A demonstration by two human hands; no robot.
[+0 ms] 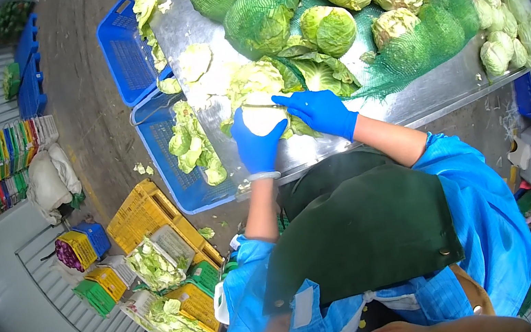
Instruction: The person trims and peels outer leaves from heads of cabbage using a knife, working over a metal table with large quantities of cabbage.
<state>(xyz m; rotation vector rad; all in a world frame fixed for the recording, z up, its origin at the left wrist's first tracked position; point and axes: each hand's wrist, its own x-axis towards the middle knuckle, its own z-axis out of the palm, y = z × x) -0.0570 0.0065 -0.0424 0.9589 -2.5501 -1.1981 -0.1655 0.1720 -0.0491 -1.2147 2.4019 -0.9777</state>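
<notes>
Both grips are clamped, left hand (pixel 257 143) on cabbage (pixel 264 120), right hand (pixel 323 114) on knife (pixel 262 105); cuts could be caused by slipping.

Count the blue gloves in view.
2 bright blue gloves: on the left hand, cupping a pale round cabbage, and on the right hand, holding a thin dark tool.

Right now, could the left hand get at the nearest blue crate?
Probably yes: only the edge of the table seems to lie between the left hand and the crate, though that hand is holding a cabbage and would likely have to let go first.
</notes>
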